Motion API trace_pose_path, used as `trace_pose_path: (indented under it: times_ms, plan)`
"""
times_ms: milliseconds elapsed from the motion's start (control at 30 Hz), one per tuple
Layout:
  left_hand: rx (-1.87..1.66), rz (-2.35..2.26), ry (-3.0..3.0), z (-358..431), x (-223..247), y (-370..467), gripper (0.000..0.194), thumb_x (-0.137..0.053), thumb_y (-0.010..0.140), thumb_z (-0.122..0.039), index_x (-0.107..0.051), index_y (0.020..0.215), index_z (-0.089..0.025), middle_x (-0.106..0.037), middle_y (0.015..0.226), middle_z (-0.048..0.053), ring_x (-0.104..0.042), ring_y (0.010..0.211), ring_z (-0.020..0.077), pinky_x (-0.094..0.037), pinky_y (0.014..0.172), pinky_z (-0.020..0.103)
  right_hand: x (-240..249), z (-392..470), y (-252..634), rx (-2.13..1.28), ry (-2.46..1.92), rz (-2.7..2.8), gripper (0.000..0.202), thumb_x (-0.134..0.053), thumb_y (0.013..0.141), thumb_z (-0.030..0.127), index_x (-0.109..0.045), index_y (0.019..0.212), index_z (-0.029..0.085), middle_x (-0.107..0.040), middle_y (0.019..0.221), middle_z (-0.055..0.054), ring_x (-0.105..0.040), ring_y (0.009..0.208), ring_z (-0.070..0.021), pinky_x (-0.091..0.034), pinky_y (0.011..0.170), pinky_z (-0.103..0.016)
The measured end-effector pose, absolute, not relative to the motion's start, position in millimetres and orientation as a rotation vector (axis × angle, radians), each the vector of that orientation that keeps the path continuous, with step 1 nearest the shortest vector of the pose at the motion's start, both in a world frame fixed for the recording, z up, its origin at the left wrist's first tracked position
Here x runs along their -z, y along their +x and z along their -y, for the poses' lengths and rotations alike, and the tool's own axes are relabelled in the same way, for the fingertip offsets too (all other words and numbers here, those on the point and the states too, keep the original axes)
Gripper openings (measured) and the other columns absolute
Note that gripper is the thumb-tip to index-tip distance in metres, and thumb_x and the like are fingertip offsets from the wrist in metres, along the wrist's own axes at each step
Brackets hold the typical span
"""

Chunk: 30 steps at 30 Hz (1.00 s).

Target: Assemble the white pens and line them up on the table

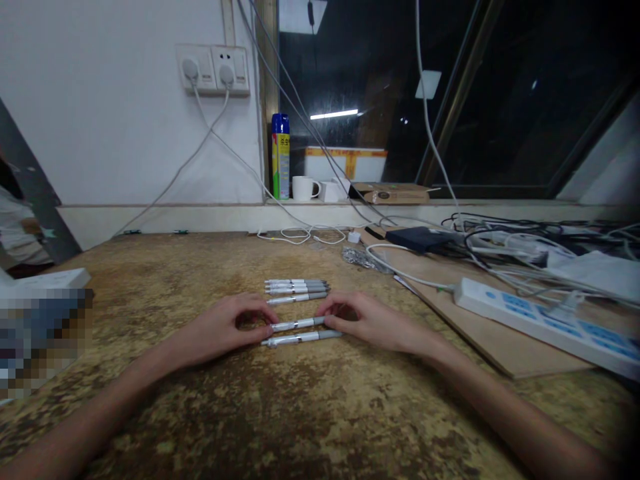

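A white pen with a grey end (296,325) lies crosswise between my hands. The fingers of my left hand (225,327) pinch its left end, and my right hand (363,320) pinches its grey right end. Just in front of it, nearer to me, a second such pen (299,338) rests on the worn table (200,413), roughly parallel. Behind my fingers several more pens (295,288) lie side by side in a close row, their grey ends to the right. My fingertips hide both ends of the held pen.
On the right, a white power strip (540,323) sits on a brown board (480,333) beside tangled cables (520,243) and a dark box (423,239). A spray can (281,157) and a white mug (304,188) stand on the window sill. A crumpled clear bag (365,259) lies behind my right hand.
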<state>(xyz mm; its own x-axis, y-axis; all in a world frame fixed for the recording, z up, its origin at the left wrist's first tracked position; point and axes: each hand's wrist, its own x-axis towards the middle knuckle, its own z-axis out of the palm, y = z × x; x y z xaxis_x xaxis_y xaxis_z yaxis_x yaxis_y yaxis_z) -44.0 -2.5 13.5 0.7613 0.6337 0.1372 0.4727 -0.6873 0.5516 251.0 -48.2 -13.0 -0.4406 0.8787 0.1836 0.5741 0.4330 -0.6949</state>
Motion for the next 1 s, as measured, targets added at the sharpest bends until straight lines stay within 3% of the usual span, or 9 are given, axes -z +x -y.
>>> trace_pose_path:
  times_ms: [367,667,867,1000]
  plan:
    - [-0.372,-0.768,2.437,5.4,-12.7,-44.1,0.027,-0.068,0.090,-0.043,-0.073,0.111,-0.028,-0.071,0.108,0.004,-0.064,0.094,0.0220,-0.049,0.082,0.032,8.7,64.9,250.2,-0.685,-1.238,2.221,0.020,-0.066,0.092,0.035,-0.070,0.110,0.026,-0.066,0.102,-0.005,-0.061,0.091,-0.0202,-0.048,0.078,-0.033]
    - [-0.347,-0.800,2.419,6.5,-14.9,-41.8,0.025,-0.065,0.092,-0.042,-0.073,0.112,-0.029,-0.072,0.108,0.004,-0.064,0.096,0.0228,-0.050,0.084,0.033,6.7,67.2,251.5,-0.697,-1.201,2.216,0.022,-0.055,0.099,0.040,-0.070,0.108,0.026,-0.068,0.105,-0.006,-0.061,0.096,-0.0222,-0.047,0.086,-0.037]
    - [-0.455,-0.919,2.395,-1.3,-7.7,-43.4,0.027,-0.054,0.099,-0.044,-0.072,0.113,-0.029,-0.071,0.107,0.004,-0.065,0.094,0.0221,-0.050,0.081,0.032,7.1,43.3,261.0,-0.355,-1.231,2.171,0.019,-0.050,0.100,0.025,-0.069,0.106,0.023,-0.067,0.105,-0.008,-0.060,0.102,-0.0246,-0.044,0.091,-0.040]
    - [-0.576,-0.997,2.518,-8.8,-3.7,-42.8,0.027,-0.053,0.100,-0.043,-0.071,0.114,-0.028,-0.068,0.115,0.005,-0.062,0.104,0.0248,-0.049,0.092,0.038,8.8,28.2,267.1,-0.234,-1.208,2.206,0.017,-0.053,0.095,0.018,-0.067,0.104,0.021,-0.067,0.105,-0.009,-0.059,0.103,-0.0250,-0.044,0.093,-0.040]
